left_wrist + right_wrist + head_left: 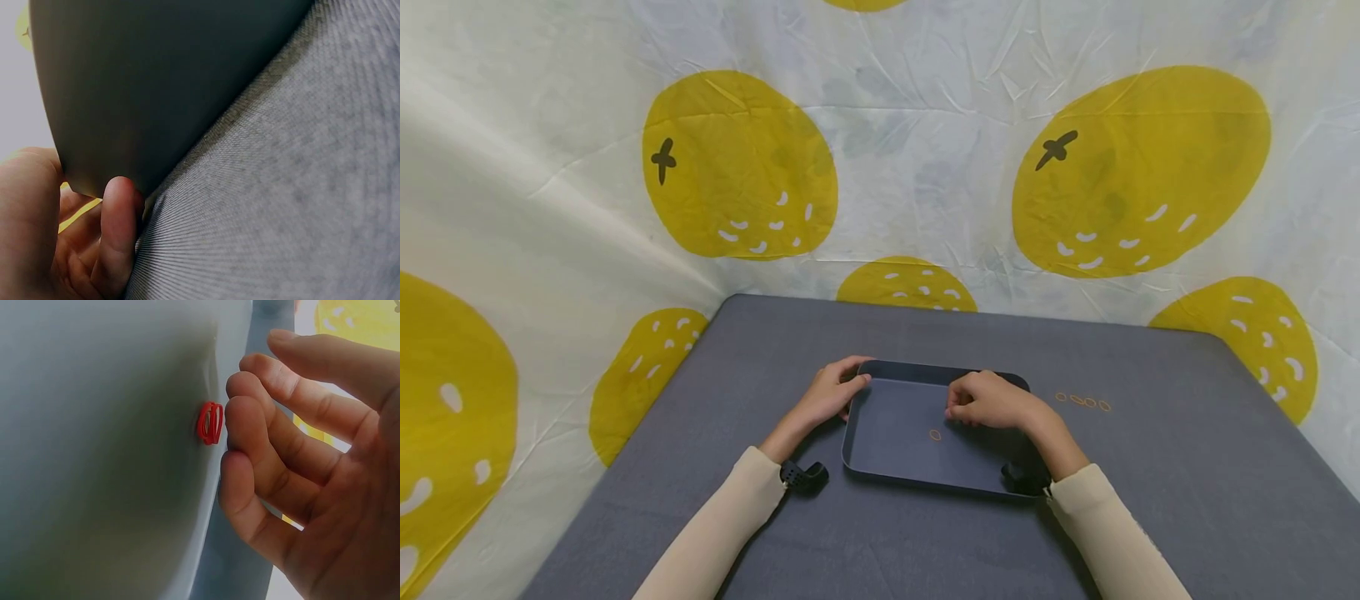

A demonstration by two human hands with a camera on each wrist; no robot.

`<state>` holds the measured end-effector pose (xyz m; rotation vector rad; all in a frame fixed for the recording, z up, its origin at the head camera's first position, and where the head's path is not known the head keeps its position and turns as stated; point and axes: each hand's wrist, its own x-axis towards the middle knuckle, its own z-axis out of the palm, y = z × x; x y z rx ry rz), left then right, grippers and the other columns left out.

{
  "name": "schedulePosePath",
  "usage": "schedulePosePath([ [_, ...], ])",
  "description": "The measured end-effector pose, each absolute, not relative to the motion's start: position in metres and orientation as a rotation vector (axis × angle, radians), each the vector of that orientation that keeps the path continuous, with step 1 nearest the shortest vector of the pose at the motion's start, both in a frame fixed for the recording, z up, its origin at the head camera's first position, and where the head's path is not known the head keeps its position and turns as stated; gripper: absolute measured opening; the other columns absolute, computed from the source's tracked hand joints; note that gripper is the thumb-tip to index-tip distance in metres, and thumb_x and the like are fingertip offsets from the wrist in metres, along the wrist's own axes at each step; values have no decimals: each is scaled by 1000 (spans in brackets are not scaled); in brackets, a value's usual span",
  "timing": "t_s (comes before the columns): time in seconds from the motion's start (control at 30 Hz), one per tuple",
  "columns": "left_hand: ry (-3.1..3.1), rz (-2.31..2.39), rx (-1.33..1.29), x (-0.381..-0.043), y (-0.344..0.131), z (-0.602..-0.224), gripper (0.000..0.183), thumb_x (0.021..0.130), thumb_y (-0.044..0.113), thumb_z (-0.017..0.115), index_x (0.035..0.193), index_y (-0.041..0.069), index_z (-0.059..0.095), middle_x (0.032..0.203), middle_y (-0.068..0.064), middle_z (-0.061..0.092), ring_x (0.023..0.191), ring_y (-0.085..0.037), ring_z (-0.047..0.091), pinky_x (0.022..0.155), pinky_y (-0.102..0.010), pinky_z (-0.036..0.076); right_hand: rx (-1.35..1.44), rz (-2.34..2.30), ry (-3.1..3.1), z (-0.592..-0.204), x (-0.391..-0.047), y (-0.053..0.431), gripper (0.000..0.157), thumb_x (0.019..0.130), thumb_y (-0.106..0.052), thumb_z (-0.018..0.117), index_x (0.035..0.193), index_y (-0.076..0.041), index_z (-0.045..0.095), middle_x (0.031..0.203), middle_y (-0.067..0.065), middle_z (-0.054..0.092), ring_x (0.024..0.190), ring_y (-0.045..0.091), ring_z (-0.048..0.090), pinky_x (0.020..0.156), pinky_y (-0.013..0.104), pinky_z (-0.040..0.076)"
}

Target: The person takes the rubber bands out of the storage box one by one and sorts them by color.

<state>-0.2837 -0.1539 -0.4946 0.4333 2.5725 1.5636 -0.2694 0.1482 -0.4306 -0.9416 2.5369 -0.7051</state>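
Observation:
A shallow dark grey tray (pixel 895 450) lies on the table, and my left hand (pixel 833 390) grips its far left corner. In the left wrist view, bent fingers (pixel 117 219) press the tray's outer wall (pixel 156 81). My right hand (pixel 992 400) hovers over the tray's right half, its fingers loosely bent, with nothing visible in them. One small orange loop, like a rubber band (pixel 935 435), lies on the tray floor left of that hand. In the right wrist view, red loops (pixel 210 423) appear just beside the fingertips; I cannot tell if they are that same band.
Right of the tray, several orange bands (pixel 1077 400) lie in a row on the grey cloth-covered table (pixel 797 329). A white curtain with yellow fruit prints (pixel 917 192) hangs behind the table and along its left side.

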Motion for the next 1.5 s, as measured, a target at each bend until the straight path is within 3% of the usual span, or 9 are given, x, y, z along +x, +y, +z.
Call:
schedulePosePath([
  [0.1,2586,1590,430,-286,-155,-499,39,98,33,56,136,27,54,110,-8,66,44,-19,51,41,-41,52,-945,-701,2537,-431,-270,148,12,94,-22,62,87,-14,69,68,0,64,56,10,55,54,26,45],
  [0.33,2596,1580,443,-283,-157,-498,40,97,36,57,136,28,55,95,-8,64,45,-21,53,41,-37,52,-955,-699,2517,-434,-271,147,13,94,-22,62,86,-14,69,68,-1,63,56,9,55,55,26,46],
  [0.63,2617,1545,439,-286,-155,-499,42,97,37,55,138,28,53,116,-3,64,44,-22,54,42,-38,53,-956,-701,2508,-437,-269,147,14,95,-23,62,85,-15,68,70,0,64,58,10,56,54,26,46],
  [1.07,2615,1554,431,-286,-157,-498,40,97,33,55,137,27,54,119,-2,63,45,-21,54,42,-38,53,-966,-684,2512,-435,-269,144,15,95,-23,62,85,-15,69,68,-4,62,57,9,56,55,26,46],
  [1.3,2604,1576,442,-285,-157,-498,35,97,34,56,133,35,56,116,-2,65,46,-22,55,42,-38,53,-980,-682,2512,-435,-271,144,12,93,-22,64,84,-15,67,69,-1,64,56,9,56,55,25,46],
  [1.5,2604,1559,436,-285,-156,-498,40,97,34,56,136,29,55,121,-2,63,44,-22,54,42,-38,53,-979,-693,2506,-434,-269,145,10,91,-19,66,83,-14,67,69,0,65,57,9,56,54,25,46],
])
